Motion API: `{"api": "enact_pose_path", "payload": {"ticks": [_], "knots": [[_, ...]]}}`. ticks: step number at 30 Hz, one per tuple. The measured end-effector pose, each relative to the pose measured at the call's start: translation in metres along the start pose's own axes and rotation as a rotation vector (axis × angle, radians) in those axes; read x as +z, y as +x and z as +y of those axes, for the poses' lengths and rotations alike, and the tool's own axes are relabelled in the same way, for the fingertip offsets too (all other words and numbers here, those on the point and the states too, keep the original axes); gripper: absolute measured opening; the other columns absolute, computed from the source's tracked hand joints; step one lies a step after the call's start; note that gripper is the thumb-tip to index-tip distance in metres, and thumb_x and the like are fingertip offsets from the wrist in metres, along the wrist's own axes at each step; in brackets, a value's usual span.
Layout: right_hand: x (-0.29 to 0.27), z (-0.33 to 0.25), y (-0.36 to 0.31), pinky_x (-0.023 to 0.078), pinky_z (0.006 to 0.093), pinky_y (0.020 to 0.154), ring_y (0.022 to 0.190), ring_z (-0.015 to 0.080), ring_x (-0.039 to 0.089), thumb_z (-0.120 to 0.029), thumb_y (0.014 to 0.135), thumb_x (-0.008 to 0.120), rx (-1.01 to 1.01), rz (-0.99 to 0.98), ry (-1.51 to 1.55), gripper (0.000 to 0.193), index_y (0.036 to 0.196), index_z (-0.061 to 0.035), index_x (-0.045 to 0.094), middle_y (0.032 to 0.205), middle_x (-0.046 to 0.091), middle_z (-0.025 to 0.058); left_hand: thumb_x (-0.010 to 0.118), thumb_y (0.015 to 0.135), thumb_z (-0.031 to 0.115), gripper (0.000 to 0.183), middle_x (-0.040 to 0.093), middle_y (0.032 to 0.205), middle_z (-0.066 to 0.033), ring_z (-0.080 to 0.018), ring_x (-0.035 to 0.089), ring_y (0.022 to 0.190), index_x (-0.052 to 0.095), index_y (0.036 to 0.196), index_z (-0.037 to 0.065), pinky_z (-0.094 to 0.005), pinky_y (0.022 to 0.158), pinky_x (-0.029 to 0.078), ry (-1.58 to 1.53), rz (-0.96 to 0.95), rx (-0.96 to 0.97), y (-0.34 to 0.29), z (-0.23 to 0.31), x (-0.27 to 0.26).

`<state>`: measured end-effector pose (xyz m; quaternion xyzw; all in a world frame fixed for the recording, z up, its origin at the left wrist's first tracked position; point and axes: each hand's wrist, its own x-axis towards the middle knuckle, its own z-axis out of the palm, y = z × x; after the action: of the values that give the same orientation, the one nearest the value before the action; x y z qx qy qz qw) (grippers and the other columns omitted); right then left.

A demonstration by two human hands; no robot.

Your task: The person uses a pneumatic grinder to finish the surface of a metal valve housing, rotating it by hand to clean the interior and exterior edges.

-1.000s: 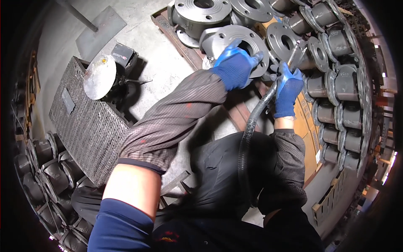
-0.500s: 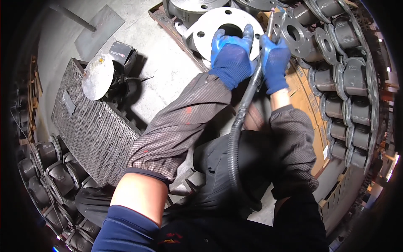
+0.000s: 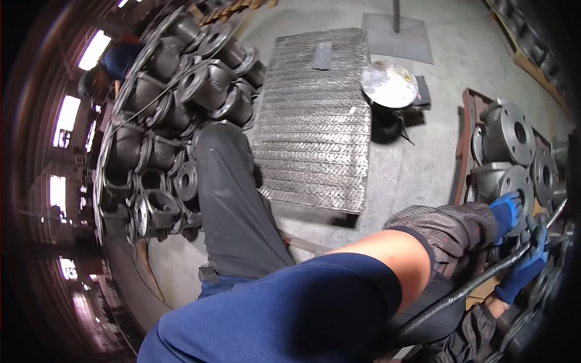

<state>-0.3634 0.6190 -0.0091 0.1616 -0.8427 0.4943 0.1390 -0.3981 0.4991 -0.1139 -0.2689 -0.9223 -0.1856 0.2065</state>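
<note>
My left hand [image 3: 507, 212], in a blue glove, curls over the rim of a grey flanged cast fitting [image 3: 519, 181] at the right edge. My right hand [image 3: 525, 266], also in a blue glove, sits just below it and grips a black ribbed hose with a thin metal tool end [image 3: 478, 279]. The hose runs from under my left forearm up to the fitting. My left arm, in a blue short sleeve and a grey patterned arm cover, fills the lower middle and hides most of my right arm.
More flanged fittings [image 3: 511, 136] stand on a wooden pallet [image 3: 465, 139] at right. A wired stack of similar castings [image 3: 169, 115] rises at left. A checker plate [image 3: 315, 121] lies on the concrete floor beside a shiny round disc [image 3: 388, 83]. Another person [image 3: 121, 60] is far left.
The view has swung left, so my hands have shifted from the top middle to the right edge. Both hands remain on the fitting and the hose.
</note>
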Motion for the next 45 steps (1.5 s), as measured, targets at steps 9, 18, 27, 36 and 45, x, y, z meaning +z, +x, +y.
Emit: {"api": "enact_pose_path", "payload": {"ticks": [9,18,27,36,45], "knots": [[0.112,-0.143,-0.021,0.043,0.0128,0.047,0.066,0.0102,0.057,-0.015,0.087,0.053,0.585,-0.456,1.076,0.034,0.112,0.0075,0.053,0.094,0.063,0.0166,0.055,0.076,0.035,0.031,0.066,0.083,-0.0128,-0.0327,0.062,0.079,0.069,0.089,0.01,-0.0446,0.069,0.047,-0.099,-0.815,-0.479,-0.261,-0.079,-0.162],[0.247,-0.278,-0.081,0.043,0.0154,0.04,0.055,0.0094,0.06,-0.03,0.091,0.05,0.665,-1.112,0.724,0.044,0.114,0.0076,0.051,0.09,0.067,0.0176,0.056,0.083,0.04,0.033,0.067,0.088,-0.0133,-0.0307,0.064,0.084,0.068,0.098,0.013,-0.0401,0.08,0.049,0.331,-0.067,-1.127,-0.479,-0.169,-0.447],[0.325,-0.273,-0.095,0.046,0.0188,0.053,0.057,0.0118,0.06,-0.03,0.091,0.045,0.414,-1.165,0.629,0.05,0.114,0.0138,0.05,0.087,0.067,0.0201,0.065,0.068,0.053,0.072,0.06,0.114,-0.0166,-0.0323,0.056,0.108,0.052,0.122,0.008,-0.0437,0.095,0.041,0.776,-0.002,-1.564,-0.519,-0.251,-0.521],[0.318,-0.296,-0.085,0.046,0.0215,0.052,0.053,0.0122,0.058,-0.026,0.089,0.044,0.562,-1.076,0.491,0.045,0.113,0.0106,0.053,0.084,0.067,0.0187,0.069,0.065,0.026,0.067,0.066,0.098,-0.0154,-0.0313,0.064,0.094,0.05,0.126,0.007,-0.0424,0.085,0.047,0.643,-0.161,-1.643,-0.537,-0.3,-0.509],[0.309,-0.298,-0.086,0.052,0.0213,0.056,0.074,0.0199,0.066,-0.018,0.083,0.054,0.455,-0.983,0.652,0.04,0.11,0.0121,0.051,0.088,0.065,0.02,0.065,0.069,0.025,0.062,0.062,0.108,-0.0206,-0.0355,0.06,0.098,0.051,0.125,0.003,-0.0411,0.086,0.047,0.477,-0.015,-1.327,-0.48,-0.186,-0.471]]}}
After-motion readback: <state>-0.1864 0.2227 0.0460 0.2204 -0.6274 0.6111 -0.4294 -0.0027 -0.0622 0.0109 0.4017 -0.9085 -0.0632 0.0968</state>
